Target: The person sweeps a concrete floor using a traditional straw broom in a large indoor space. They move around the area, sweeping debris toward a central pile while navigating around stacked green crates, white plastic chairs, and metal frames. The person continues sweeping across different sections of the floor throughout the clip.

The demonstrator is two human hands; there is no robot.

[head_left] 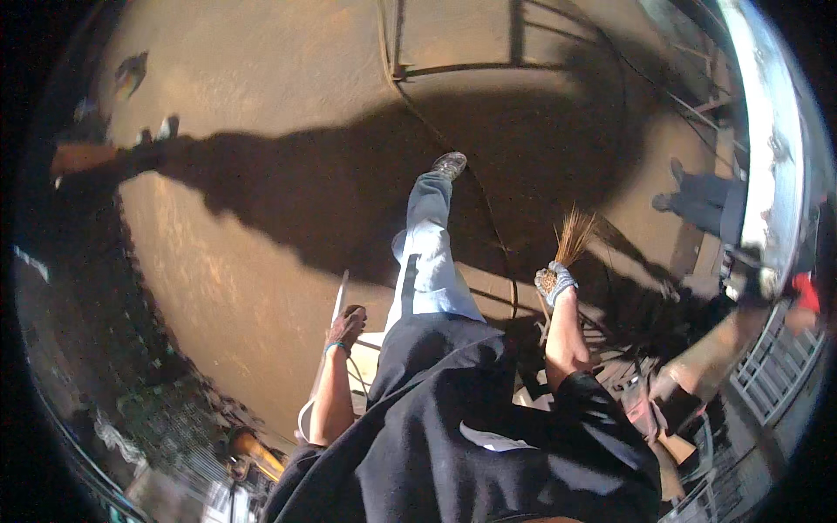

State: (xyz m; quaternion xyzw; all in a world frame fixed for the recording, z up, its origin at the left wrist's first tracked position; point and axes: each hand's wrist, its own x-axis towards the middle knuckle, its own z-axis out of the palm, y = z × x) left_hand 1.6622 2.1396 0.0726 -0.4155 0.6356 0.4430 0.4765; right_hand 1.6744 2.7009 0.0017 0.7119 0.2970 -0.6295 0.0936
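My right hand [561,281], in a grey-white glove, is closed round a bundle of stiff straw bristles, a hand broom [575,234]. Its bristles fan out away from me, above the brown floor. On the left, my left hand [348,324] looks dark, with a green band at the wrist, and its fingers are curled in. A long pale rod [340,296] runs along that hand and back past the forearm. The hand appears to grip it, though the fingers partly hide the hold. One shoe [450,164] of mine is stepped forward.
A cable [427,122] crosses the brown floor [288,78] by my foot. Someone's dark-trousered legs [702,199] are at the right, beside a bright white edge [774,157]. Metal frames [780,362] and clutter lie lower right. A yellow object [257,451] sits lower left among rubble.
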